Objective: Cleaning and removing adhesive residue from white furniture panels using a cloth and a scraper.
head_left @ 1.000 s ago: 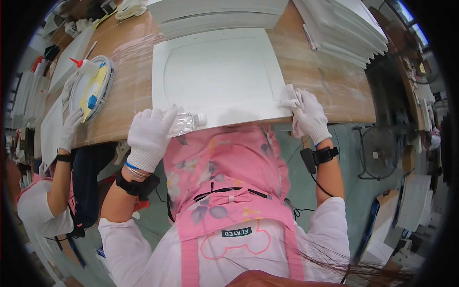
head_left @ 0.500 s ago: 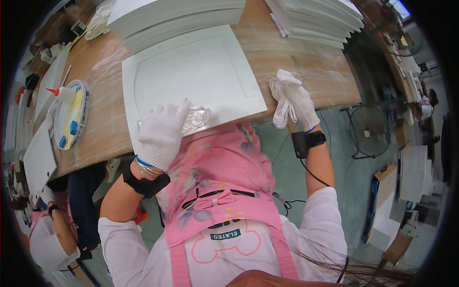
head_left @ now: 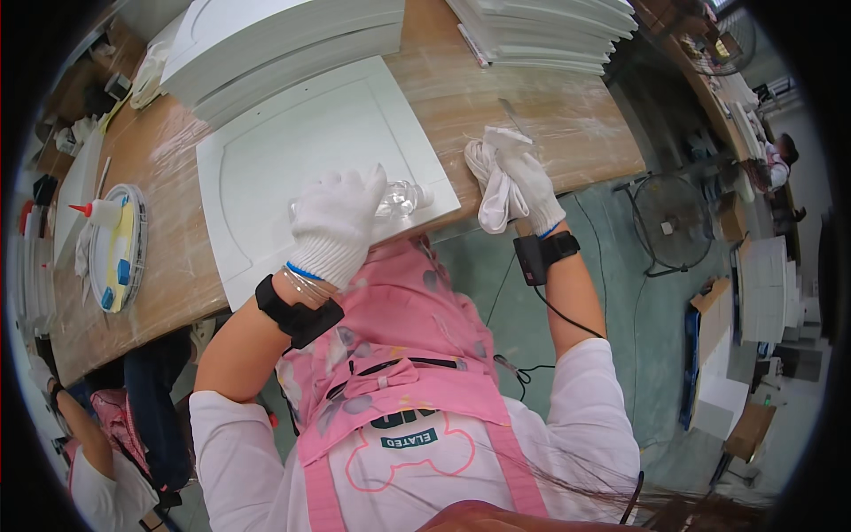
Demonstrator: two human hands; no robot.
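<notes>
Wooden workbench boards (head_left: 550,106), wrapped in clear film, are stretching across the top of your view, with a flat white rectangular panel (head_left: 301,160) lying on them near the front edge. Your gloved left hand (head_left: 337,226) is curling its fingers tightly around a small clear plastic bottle (head_left: 403,197), which is lying on its side over the panel's near edge; what it is holding inside I cannot tell. Your gloved right hand (head_left: 532,182) is closing its fingers on a bunched white cloth (head_left: 492,177), just beside the panel's right corner. Stacks of white panels (head_left: 292,44) are sitting behind. Far left, a round white tray (head_left: 133,222) is carrying yellow and blue sponges (head_left: 120,266), with a white squeeze bottle with a red nozzle (head_left: 97,211) lying across it.
</notes>
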